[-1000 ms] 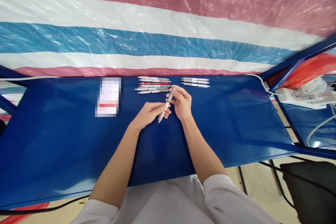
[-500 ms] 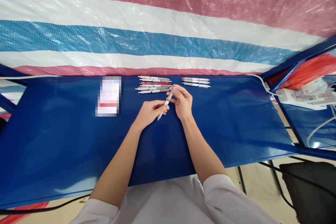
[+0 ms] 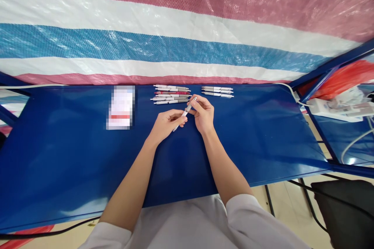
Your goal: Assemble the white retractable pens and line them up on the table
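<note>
Both of my hands hold one white and grey pen (image 3: 184, 114) at a slant over the middle of the blue table. My left hand (image 3: 167, 123) is closed on its white lower part, thumb on top. Around the grey upper part, near the tip, the fingers of my right hand (image 3: 203, 113) are pinched. Just behind my hands lies a group of several pens (image 3: 172, 94), mostly white and grey, one of them red. Farther right, three more pens (image 3: 217, 92) lie side by side.
A blurred-out white rectangle with a red band (image 3: 120, 107) lies on the blue table (image 3: 73, 155) to the left. Striped plastic sheeting (image 3: 175, 48) hangs behind. At the right are a white power strip (image 3: 336, 109), cables and a red bag (image 3: 346, 79). A dark seat (image 3: 344, 214) stands below right.
The pen has tilted slightly in my hands, its lower end shifting a little left and up. Both hands keep their grip; the other pens have not moved.
</note>
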A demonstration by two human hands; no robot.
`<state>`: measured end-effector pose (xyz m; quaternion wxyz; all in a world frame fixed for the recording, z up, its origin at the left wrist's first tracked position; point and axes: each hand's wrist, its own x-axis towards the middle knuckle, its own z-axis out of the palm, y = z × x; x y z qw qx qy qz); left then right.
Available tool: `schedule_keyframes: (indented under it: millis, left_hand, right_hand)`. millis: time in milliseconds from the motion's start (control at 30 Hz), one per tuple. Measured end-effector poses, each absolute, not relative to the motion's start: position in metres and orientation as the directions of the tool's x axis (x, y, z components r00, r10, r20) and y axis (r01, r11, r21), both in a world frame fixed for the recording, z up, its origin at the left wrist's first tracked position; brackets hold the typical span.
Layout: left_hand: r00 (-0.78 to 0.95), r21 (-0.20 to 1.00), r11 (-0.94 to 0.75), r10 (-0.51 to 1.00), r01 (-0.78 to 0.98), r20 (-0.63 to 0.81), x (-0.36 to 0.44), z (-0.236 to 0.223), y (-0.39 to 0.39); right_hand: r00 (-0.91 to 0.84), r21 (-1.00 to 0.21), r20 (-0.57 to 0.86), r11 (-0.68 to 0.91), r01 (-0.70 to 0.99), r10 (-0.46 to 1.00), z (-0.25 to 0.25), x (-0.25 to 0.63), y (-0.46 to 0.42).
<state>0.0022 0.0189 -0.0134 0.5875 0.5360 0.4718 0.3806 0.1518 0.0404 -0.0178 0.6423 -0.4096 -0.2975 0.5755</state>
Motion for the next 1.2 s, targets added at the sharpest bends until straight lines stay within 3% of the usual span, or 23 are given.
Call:
schedule_keyframes:
  millis: [167,367,667,967,1200]
  left_hand:
    - [0.262,0.984,0.118,0.953,0.134,-0.150,0.001,-0.013,0.019]
    - [0.401,0.980,0.165,0.894,0.115,-0.197,-0.001,-0.005,0.018]
    - [0.246,0.988,0.152,0.957,0.026,-0.154,0.002,-0.012,0.019]
    - [0.390,0.965,0.262,0.886,0.028,-0.252,-0.002,-0.004,0.017]
    - [0.293,0.981,0.174,0.937,0.089,-0.193,0.001,-0.008,0.017]
  right_hand:
    - [0.163,-0.869,-0.108,-0.013,-0.495,0.981,-0.018,0.152,0.041]
    - [0.087,-0.830,-0.088,-0.025,-0.557,0.992,-0.017,0.153,0.040]
    - [0.135,-0.851,-0.073,0.008,-0.525,0.988,-0.016,0.153,0.040]
    - [0.108,-0.841,-0.094,-0.021,-0.541,0.990,-0.018,0.154,0.041]
    - [0.143,-0.840,-0.085,0.006,-0.542,0.986,-0.016,0.153,0.040]
